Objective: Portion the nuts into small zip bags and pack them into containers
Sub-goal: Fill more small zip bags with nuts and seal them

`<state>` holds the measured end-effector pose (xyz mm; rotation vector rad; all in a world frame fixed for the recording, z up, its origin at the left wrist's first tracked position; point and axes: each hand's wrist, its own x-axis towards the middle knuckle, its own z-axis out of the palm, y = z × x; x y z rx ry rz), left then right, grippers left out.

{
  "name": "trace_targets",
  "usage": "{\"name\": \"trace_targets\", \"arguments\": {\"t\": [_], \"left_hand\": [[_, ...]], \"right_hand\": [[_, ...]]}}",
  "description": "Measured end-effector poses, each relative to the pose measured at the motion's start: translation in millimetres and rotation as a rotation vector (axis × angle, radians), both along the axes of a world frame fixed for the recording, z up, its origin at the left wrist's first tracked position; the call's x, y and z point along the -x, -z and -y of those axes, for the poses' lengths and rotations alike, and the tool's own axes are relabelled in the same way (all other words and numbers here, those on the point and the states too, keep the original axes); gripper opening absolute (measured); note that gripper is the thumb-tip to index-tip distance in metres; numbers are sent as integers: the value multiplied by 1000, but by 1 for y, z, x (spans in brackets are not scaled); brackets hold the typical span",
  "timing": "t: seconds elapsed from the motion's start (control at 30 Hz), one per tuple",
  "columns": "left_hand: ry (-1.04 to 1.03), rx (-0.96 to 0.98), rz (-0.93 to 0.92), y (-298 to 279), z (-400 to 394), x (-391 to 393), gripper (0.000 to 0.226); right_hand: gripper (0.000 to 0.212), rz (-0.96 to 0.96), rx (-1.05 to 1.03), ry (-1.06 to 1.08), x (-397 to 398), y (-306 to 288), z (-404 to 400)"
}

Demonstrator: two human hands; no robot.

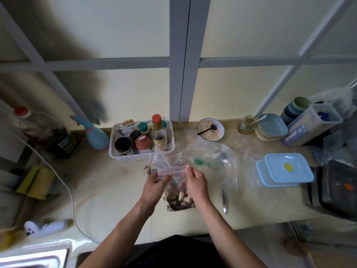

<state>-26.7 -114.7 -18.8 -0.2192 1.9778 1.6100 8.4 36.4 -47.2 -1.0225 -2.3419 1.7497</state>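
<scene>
You are holding a small zip bag [179, 192] of mixed nuts over the middle of the counter [108, 182], near your body. It is filled in its lower part, and its red-lined mouth stands up between your hands. Your left hand [154, 183] pinches the left side of the bag near the top, fingers curled on the plastic; your right hand [195, 182] pinches the right side by the red strip. The mouth looks open, so judge this portion as filled but not yet sealed.

Just behind your left hand, more nuts show in what seems to be a second bag [149, 170] with a red seal line; whether it is closed is unclear. A larger clear bag [218, 161] lies crumpled just right of the small one, with something green inside.

Further right, two light blue lidded containers [286, 170] sit stacked with lids on, and no bag shows inside them from here. So the packing seems still to be done: seal this bag, finish any others, then open a container.

A spoon [225, 201] lies near the front edge at your right. Far behind stand a white basket [123, 155] of jars and a bowl [210, 130] of pale crumbs.
</scene>
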Motion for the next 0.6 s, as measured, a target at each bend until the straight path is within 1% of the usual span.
{"name": "trace_targets", "arguments": {"t": [0.07, 0.1, 0.2, 0.23, 0.3, 0.33, 0.37, 0.43, 0.53, 0.6], "left_hand": [[-7, -85, 120, -1, -1, -1, 29], [-2, -94, 148, -1, -1, -2, 28], [-22, -39, 118, 15, 5, -2, 34], [-33, -14, 106, 19, 8, 0, 34], [-33, 50, 76, 25, 13, 4, 34], [-20, 82, 63, 27, 14, 5, 35], [-3, 114, 58, 31, 16, 8, 35], [33, 187, 40, 35, 18, 11, 35], [88, 336, -12, 43, 27, 23, 33], [143, 408, -46, 46, 35, 32, 31]], "right_hand": [[51, 13, 92, 8, 1, 8, 1], [52, 18, 142, 6, 0, 14, 1], [52, 66, 277, -38, -2, 20, 4], [47, 80, 324, -55, -2, 17, 6], [29, 96, 405, -95, -2, 18, 9], [23, 92, 414, -117, 0, 20, 12], [23, 95, 411, -136, 1, 19, 15], [33, 89, 398, -171, 4, 25, 21], [30, 104, 335, -243, 10, 25, 27], [32, 137, 328, -270, 14, 27, 28]]}}
